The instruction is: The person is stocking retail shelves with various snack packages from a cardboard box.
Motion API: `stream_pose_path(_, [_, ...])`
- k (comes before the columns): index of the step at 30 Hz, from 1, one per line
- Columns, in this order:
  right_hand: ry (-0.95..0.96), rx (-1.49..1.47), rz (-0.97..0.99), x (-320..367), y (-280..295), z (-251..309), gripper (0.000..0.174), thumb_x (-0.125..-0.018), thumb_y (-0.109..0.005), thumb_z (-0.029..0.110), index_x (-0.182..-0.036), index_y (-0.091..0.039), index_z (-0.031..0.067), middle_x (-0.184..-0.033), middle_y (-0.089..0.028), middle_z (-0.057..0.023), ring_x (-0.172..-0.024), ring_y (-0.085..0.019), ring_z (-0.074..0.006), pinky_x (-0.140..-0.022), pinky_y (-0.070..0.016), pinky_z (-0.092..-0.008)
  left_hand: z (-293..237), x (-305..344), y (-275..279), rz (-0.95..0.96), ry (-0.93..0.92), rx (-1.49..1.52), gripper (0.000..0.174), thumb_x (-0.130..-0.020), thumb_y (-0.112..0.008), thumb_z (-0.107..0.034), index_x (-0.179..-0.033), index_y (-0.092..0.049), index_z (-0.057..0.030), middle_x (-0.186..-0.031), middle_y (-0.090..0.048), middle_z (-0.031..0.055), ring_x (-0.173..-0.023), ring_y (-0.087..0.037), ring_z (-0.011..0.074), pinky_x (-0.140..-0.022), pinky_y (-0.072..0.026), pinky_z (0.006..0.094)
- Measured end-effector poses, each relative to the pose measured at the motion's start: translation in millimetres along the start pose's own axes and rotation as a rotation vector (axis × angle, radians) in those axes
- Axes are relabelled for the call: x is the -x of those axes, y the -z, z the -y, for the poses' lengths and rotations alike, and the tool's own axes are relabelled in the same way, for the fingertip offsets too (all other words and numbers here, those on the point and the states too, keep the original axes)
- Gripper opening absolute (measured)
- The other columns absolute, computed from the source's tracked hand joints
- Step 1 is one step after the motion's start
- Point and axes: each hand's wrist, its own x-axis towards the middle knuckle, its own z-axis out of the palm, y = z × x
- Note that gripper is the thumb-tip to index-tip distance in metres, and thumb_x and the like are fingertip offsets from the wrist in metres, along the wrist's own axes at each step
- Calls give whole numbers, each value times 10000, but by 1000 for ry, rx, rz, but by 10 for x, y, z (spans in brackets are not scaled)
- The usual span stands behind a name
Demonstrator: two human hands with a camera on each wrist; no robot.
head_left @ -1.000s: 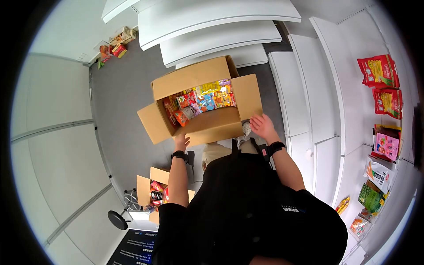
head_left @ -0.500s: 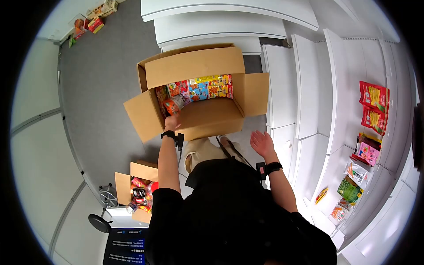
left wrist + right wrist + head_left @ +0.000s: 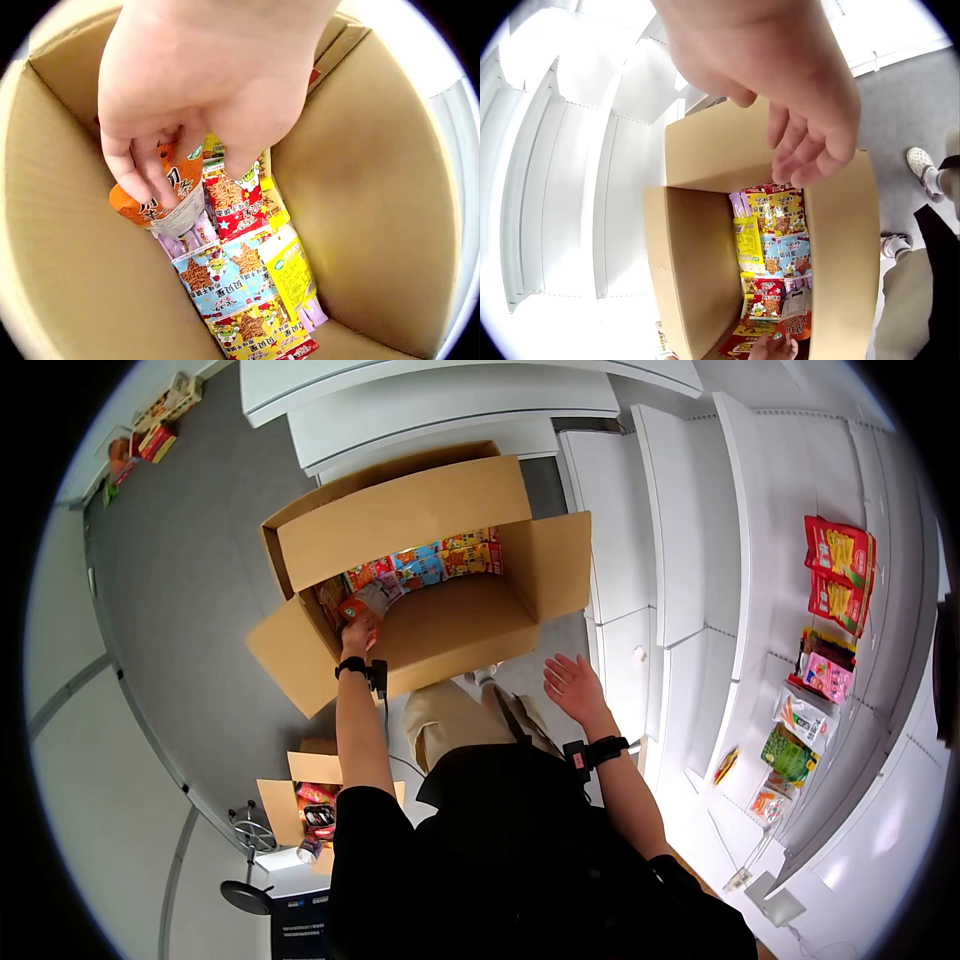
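My left hand (image 3: 360, 630) reaches into the left end of a large open cardboard box (image 3: 400, 520). Its curled fingers hold the upper part of an orange-and-white snack bag (image 3: 184, 191), seen close in the left wrist view. Beside that bag lie a red snack packet (image 3: 236, 206), blue packets (image 3: 225, 277) and yellow packets (image 3: 255, 326) in rows along the box wall. My right hand (image 3: 575, 688) hangs in the air by the box's near right corner. Its fingers are relaxed and the palm holds nothing.
White shelving (image 3: 690, 540) rises right of the box and behind it. Snack bags (image 3: 840, 565) stand on the right shelves. A smaller box (image 3: 280, 810) of groceries sits at lower left, near a black stool (image 3: 245, 897). More packages (image 3: 155, 440) lie by the far left wall.
My left hand has moved from the box's near edge into its left end, onto the orange-and-white snack bag. The right hand has come away from the right flap. The head view has shifted.
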Motion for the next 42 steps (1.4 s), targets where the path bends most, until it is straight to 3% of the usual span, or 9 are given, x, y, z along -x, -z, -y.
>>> stream_pose_path(9, [45,-89,16,85,99,28,550,-924,-465,425,-1290,-430,16,-1262,-506,-139,-1105,-494,-275,-941,-421,-412,-197,41,-320,-206,64,-103,380,-902,-551,-393,-806,-556,-25,-621,-534,60,-521,-526,153,-429,-426,279])
stream_pose_path(17, [78,-165,48,91,88,-12,525,-927,-463,424,-1258,-453,17,-1222,-525,-136,-1081,-508,-271,-926,-430,-414,-132,113,-382,-167,-3,-215,419,-878,-557,-388,-670,-573,-25,-561,-556,68,-499,-517,176,-445,-427,318])
stream_pose_path(23, [91,-232,106,86,141,-11,511,-932,-455,438,-1234,-469,26,-1202,-538,-123,-1056,-521,-261,-900,-440,-410,101,63,-315,-212,-130,-628,347,-878,-544,-321,-764,-637,-7,-673,-642,140,-573,-611,267,-557,-493,383])
stream_pose_path(26, [110,-269,141,124,175,-5,500,-932,-460,436,-1227,-475,32,-1189,-547,-121,-1051,-526,-260,-891,-444,-409,526,-616,-41,-76,-668,-1682,270,-860,-542,-271,-831,-677,-39,-774,-675,168,-710,-665,300,-633,-530,405])
stream_pose_path(30, [147,-350,171,213,305,36,469,-931,-470,426,-1193,-493,38,-1167,-559,-124,-1034,-539,-262,-878,-452,-409,462,-412,-129,-133,-613,-1178,246,-815,-560,-240,-721,-629,-23,-658,-623,119,-643,-633,235,-533,-466,384])
stream_pose_path(32, [165,-402,200,218,444,11,446,-930,-475,418,-1164,-506,40,-1148,-570,-124,-1020,-549,-264,-868,-460,-411,334,-47,-283,-137,-717,-1369,265,-790,-572,-254,-713,-648,-12,-689,-642,153,-685,-644,274,-588,-488,415])
stream_pose_path(33, [172,-433,216,217,524,-8,432,-930,-478,412,-1147,-513,40,-1135,-577,-124,-1013,-554,-264,-863,-464,-411,297,96,-347,-105,-963,-1527,289,-759,-593,-276,-737,-669,2,-736,-656,187,-744,-648,317,-652,-489,455])
stream_pose_path(36, [202,-513,235,288,758,-76,388,-925,-496,389,-1099,-534,43,-1092,-597,-118,-985,-569,-260,-848,-474,-408,152,798,-706,-6,-957,-1366,245,-793,-546,-230,-841,-681,-32,-818,-661,211,-778,-636,386,-702,-506,448])
stream_pose_path(42, [233,-628,228,424,1328,-197,298,-916,-521,319,-1044,-562,53,-1054,-609,-109,-956,-582,-251,-834,-481,-395,76,1521,-1395,76,-795,-1054,352,-752,-591,-264,-749,-655,82,-642,-632,206,-623,-628,305,-601,-461,421])
